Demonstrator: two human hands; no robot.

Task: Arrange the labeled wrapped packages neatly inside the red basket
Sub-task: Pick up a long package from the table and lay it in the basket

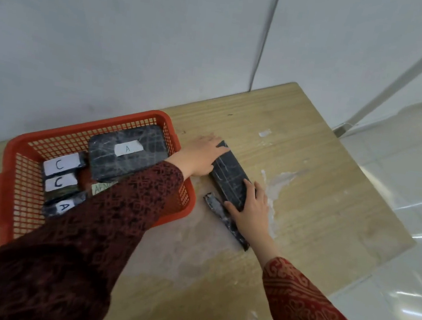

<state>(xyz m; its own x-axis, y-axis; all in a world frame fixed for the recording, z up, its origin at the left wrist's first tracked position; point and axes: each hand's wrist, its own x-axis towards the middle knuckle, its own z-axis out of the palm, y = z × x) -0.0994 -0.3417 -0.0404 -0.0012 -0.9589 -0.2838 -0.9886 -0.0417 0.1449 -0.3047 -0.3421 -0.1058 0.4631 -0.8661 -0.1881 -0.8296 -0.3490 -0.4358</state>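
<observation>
Both hands grip a dark package (231, 178) on the bench (312, 151), at 3 o'clock of the basket (19, 152): left hand (199, 155) far end, right hand (252, 207) near end, fingers wrapped around it.

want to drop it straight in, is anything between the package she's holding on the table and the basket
Only the red basket's near wall, which the package must be lifted over. Inside, the big A package fills the nearest corner. Both hands are on the package.

One red basket (14, 151) holds four labeled packages: two marked A (128, 149) (64, 207), two marked C (59, 165) (58, 183). Two more packages (231, 178) (215, 204) lie on the bench (312, 151). Two hands (199, 155) (251, 210).
</observation>
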